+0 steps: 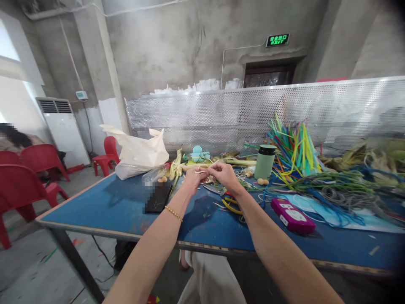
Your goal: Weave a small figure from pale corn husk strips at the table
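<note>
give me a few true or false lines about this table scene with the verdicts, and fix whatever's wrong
1. A beaded bracelet circles the left arm. True.
2. The two hands are spread wide apart. False: the left hand and right hand are close together.
3. A thin pale strip shows at the left hand's fingers. True.
4. The purple box is left of the green bottle. False: the purple box is right of the green bottle.
5. The exit sign has green lettering. True.
</note>
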Demonstrator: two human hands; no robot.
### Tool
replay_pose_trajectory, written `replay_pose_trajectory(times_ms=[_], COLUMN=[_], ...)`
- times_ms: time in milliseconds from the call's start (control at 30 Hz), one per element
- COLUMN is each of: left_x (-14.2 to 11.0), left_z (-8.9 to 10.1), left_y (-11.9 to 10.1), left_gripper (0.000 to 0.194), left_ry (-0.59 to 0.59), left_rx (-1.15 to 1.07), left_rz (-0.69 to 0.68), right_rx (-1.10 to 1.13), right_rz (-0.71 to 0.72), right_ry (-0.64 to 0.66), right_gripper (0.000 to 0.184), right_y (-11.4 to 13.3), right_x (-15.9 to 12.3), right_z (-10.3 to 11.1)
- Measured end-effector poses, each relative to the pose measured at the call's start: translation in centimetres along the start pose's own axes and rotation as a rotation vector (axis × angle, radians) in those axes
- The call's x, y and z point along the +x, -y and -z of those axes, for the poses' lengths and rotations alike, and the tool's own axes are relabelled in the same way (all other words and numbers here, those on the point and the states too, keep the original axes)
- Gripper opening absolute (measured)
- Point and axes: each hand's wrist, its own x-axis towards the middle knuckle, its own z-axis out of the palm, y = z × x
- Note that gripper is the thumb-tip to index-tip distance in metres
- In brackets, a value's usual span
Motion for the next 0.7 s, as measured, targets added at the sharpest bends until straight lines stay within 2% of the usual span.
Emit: replay_pose_trajectory(times_ms=[100, 267, 433, 700], left_x=[-0.07, -0.01, 0.01, 0.06], left_z=[0.02, -0.08, -0.09, -0.02], left_y=[-0.07, 0.03, 0.16, -0.08], left_gripper=[0.032, 0.039, 0.031, 0.024], left_ry=[0.053, 0.004, -0.001, 0.080], left_rx=[0.017, -0.038, 0.011, -0.101], left_rz=[-0.004, 0.023, 0.005, 0.088], right_rx=[-0.030, -0.030, -0.083, 0.000], right_rz=[-0.013, -0.024, -0.016, -0.022], right_ry=[-0.017, 0.000, -0.010, 0.009], right_gripper=[0.018, 0.009, 0.012, 0.019], right_y=[-0.17, 0.24, 0.58, 0.10], right_x=[0.07, 0.00, -0.06, -0.06], right_z=[0.02, 0.10, 0.18, 0.36])
